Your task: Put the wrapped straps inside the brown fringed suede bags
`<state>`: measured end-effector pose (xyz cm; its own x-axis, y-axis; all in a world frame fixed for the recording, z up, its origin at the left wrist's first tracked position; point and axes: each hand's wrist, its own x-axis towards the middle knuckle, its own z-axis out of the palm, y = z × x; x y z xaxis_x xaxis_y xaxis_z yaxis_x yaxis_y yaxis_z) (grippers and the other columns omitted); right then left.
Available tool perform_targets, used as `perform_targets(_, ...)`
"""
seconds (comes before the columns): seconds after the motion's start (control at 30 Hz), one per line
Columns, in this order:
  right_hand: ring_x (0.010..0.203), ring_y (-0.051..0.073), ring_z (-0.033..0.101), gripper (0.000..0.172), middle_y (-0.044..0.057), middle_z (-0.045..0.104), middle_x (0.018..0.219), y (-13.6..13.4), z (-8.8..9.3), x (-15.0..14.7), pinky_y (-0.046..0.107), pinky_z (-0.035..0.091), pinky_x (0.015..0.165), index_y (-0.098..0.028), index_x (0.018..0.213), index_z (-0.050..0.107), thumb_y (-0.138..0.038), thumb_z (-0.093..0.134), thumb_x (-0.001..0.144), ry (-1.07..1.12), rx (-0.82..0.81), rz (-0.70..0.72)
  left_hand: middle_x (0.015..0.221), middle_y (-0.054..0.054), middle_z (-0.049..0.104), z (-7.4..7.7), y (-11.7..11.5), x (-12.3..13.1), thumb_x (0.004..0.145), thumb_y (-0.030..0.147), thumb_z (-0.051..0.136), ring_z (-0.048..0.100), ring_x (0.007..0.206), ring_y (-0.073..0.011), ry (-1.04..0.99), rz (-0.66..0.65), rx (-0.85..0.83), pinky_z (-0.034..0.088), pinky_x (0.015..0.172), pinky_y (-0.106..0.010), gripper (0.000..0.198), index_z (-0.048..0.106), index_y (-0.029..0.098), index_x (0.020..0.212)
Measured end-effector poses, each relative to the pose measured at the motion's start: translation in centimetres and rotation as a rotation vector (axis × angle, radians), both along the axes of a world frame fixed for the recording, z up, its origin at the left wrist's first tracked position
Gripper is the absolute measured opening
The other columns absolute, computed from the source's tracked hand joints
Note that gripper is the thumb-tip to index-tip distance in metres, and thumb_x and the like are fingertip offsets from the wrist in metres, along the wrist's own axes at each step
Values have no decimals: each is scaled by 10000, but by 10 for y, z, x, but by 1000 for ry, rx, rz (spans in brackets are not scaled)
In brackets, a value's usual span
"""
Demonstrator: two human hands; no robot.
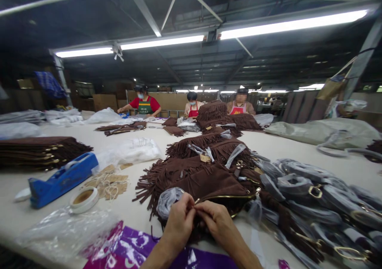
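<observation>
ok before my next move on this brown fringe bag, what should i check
1. Grip: left hand and right hand both pinch the near zip end of the brown fringed bag: ok.
2. Zip fully closed under the fingertips: cannot tell, the hands cover it.
3. Paper tags with strings lie loose on the table, left of the bag: ok.
4. Blue tape dispenser and tape roll sit side by side at the left: ok.
5. Room on the right: wrapped straps are heaped right up against the bag: not ok.
</observation>
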<state>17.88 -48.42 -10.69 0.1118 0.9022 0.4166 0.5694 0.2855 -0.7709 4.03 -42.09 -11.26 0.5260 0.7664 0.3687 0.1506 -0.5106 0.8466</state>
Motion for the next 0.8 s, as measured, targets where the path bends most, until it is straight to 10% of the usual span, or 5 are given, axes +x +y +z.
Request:
perform_targets(0.17,913,231,652,304,106,712,964,18,49,-16,322,469,838,-194,984,700,-249,403,950,-365,-26,-220,1207,-140,558,-3,-17,-29,789,45,400,558,1114,-252,96,-10,368,476,926,-388,407,516,193,1151)
perform_targets(0.47,867,309,674,201,107,738,833,80,73,-49,356,491,762,-179,697,686,-148,773,519,-487,-364,-70,1028,-105,599,-9,-36,-51,778,90,503,554,988,-267,491,177,444,476,867,-404,199,570,183,940)
perform_targets(0.63,910,231,651,266,81,707,962,32,87,-3,332,507,793,-149,1001,622,-325,572,808,-205,-210,-153,1095,-114,606,4,-31,-41,775,81,519,558,997,-300,708,175,508,464,839,-419,333,571,166,1092)
perform_targets(0.8,852,220,694,477,57,709,947,-54,50,20,310,580,661,-200,1106,586,-555,644,794,661,-368,-100,882,-64,656,23,-4,-36,922,108,383,635,821,-214,738,180,445,436,691,-283,197,563,183,895)
